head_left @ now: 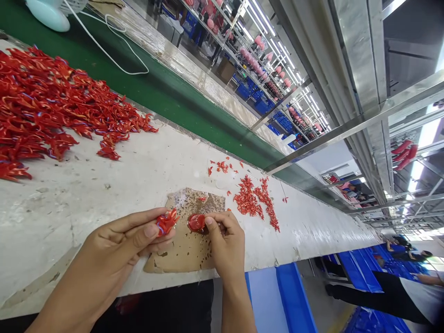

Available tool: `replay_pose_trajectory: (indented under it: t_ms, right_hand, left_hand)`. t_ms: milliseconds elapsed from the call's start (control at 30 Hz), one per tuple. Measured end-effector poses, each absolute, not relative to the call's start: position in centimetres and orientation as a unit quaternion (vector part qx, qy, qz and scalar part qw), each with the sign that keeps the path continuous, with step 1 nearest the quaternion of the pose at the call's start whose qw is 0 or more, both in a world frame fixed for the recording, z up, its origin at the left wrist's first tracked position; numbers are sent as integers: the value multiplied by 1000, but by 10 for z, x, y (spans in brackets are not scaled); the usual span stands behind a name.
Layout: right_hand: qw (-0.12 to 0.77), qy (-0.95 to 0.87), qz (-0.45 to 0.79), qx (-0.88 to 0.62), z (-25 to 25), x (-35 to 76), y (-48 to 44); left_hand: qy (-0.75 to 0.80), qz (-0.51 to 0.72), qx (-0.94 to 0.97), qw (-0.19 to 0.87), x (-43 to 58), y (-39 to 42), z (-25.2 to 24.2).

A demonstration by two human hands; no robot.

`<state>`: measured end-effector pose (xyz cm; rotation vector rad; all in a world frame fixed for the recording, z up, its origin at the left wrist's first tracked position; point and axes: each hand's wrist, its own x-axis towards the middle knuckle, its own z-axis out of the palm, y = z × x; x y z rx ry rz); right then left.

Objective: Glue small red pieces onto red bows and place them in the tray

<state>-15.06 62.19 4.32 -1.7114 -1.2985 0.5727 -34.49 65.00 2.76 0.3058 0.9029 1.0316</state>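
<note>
My left hand [118, 249] pinches a small red bow-shaped piece with a blue edge [167, 221] between thumb and fingers. My right hand [225, 243] is closed on a small round red piece [196, 222], held just above a stained brown cardboard sheet [187, 249] at the near edge of the white worktable [138, 171]. The two pieces are a few centimetres apart, not touching.
A big heap of red bows [48, 106] covers the table's left. Small red scraps [255, 200] lie right of the cardboard. Behind runs a green conveyor belt [163, 92] with a white cable [114, 60] and a fan base [48, 14]. Blue crates [294, 296] and another person [398, 289] are at lower right.
</note>
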Motion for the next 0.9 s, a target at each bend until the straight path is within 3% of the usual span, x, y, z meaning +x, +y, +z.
replay_pose_trajectory:
  t_ms: [300,700,900]
  right_hand:
    - [453,-515,227,-691,36,-146,617]
    - [582,-465,366,-558,61,-158,600]
    - [580,-481,417,-508,72,-175,589]
  left_hand:
    - [437,474,156,748,-343,644,30]
    - [393,401,151,813,-326,632,33]
    - [333,355,139,862,-321,623,39]
